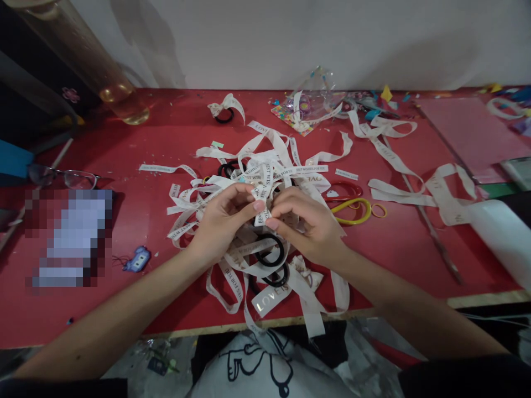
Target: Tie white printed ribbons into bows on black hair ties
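Note:
Above a heap of printed white ribbons (pixel 244 260) I hold a small folded piece of ribbon (pixel 261 210) with dark lettering. My left hand (pixel 222 215) pinches it from the left between thumb and forefinger. On the other side, my right hand (pixel 307 218) grips its lower right edge with thumb and finger. Just below my hands lie black hair ties (pixel 271 251) among the ribbon strips. A ribbon bow (pixel 305 271) rests nearer the table's front edge. To the right, scissors with yellow handles (pixel 352 211) are partly under the ribbons.
On the red table (pixel 166 309), a blurred-out phone (pixel 77 237), glasses (pixel 78 178) and a small blue trinket (pixel 138 258) lie left. A bow on a hair tie (pixel 226 110) sits at the back. A tall clear container (pixel 128 108) stands back left; a thin rod (pixel 431 232) lies right.

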Tool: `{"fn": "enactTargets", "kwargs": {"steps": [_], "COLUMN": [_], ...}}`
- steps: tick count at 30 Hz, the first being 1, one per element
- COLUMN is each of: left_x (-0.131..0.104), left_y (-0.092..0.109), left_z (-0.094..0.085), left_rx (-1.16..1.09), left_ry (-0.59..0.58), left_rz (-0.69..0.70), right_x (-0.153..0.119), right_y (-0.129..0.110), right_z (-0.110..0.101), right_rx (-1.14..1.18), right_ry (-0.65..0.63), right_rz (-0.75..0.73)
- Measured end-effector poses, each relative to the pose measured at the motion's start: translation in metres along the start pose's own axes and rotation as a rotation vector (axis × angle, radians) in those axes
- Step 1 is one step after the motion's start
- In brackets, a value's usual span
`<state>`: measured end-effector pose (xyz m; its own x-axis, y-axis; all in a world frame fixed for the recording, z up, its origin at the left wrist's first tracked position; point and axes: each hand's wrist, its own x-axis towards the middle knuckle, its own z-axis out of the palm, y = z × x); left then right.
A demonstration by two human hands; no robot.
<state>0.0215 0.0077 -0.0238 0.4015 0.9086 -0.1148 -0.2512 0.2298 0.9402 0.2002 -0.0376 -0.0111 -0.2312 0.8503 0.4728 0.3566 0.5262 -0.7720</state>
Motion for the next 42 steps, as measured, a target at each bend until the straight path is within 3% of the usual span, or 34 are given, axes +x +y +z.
{"fn": "enactTargets", "kwargs": {"steps": [3,10,15,22,28,35,42], "left_x": [-0.001,-0.002,-0.005,-0.005,-0.006,-0.006,-0.007], "left_y": [0.003,0.002,0.004,0.003,0.007,0.007,0.006], "left_z": [0.001,-0.001,-0.001,0.0,0.003,0.004,0.004], "left_rx": [0.0,0.049,0.171,0.278,0.363,0.366,0.415], "left_ry": [0.017,-0.011,-0.047,0.041,-0.068,-0.069,-0.057], "left_rz": [-0.026,0.011,0.135,0.171,0.257,0.286,0.334], "right_x": [0.0,-0.002,-0.005,-0.006,-0.008,-0.008,-0.008], "right_y": [-0.001,-0.002,0.001,0.002,-0.002,-0.003,-0.005], "right_z": [0.0,0.003,0.007,0.009,0.004,0.005,0.01], "right_rx": [-0.016,-0.021,-0.074,-0.1,-0.055,0.026,0.248], "right_ry": [0.0,0.019,-0.004,-0.031,0.131,0.144,0.202], "right_rz": [-0.028,0.111,0.026,-0.075,0.114,0.19,0.337]}}
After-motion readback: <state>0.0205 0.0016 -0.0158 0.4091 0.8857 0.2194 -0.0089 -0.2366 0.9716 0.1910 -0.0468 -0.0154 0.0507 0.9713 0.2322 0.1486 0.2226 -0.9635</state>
